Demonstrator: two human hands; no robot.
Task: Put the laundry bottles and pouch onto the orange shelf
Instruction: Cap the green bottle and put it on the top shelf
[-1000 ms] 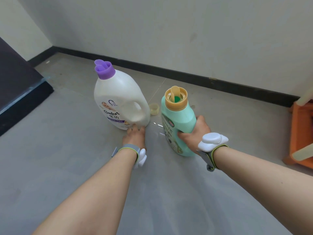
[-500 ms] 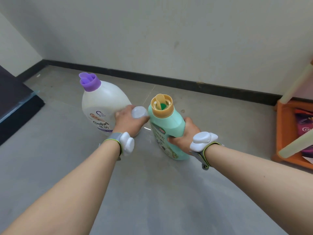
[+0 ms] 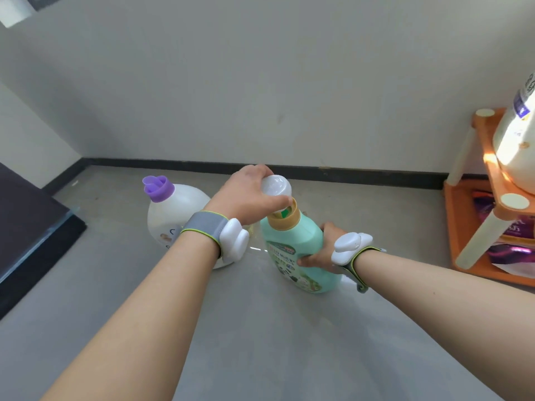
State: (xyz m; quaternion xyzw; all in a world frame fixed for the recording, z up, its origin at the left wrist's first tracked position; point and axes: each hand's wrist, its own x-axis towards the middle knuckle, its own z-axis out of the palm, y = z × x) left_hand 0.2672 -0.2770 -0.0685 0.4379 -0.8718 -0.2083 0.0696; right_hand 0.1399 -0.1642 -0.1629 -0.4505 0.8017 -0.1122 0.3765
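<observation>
A mint-green laundry bottle [image 3: 295, 250] with a tan collar stands on the grey floor. My right hand [image 3: 321, 250] grips its side. My left hand [image 3: 249, 195] holds a clear cap [image 3: 276, 186] right over the bottle's open spout. A large white bottle [image 3: 170, 212] with a purple cap stands to the left, behind my left wrist. At the right edge is the orange shelf [image 3: 492, 169], with a white bottle [image 3: 515, 140] on its upper tier and a purple pouch [image 3: 512, 244] on the lower tier.
A dark mat or platform [image 3: 26, 227] lies at the left edge. A black baseboard [image 3: 362, 175] runs along the wall behind the bottles. The shelf's cream legs [image 3: 480, 238] slant across its lower tier.
My left hand picked up the clear cap from the floor beside the white bottle and brought it over the green bottle's spout. The view has tilted up, showing more of the shelf.
</observation>
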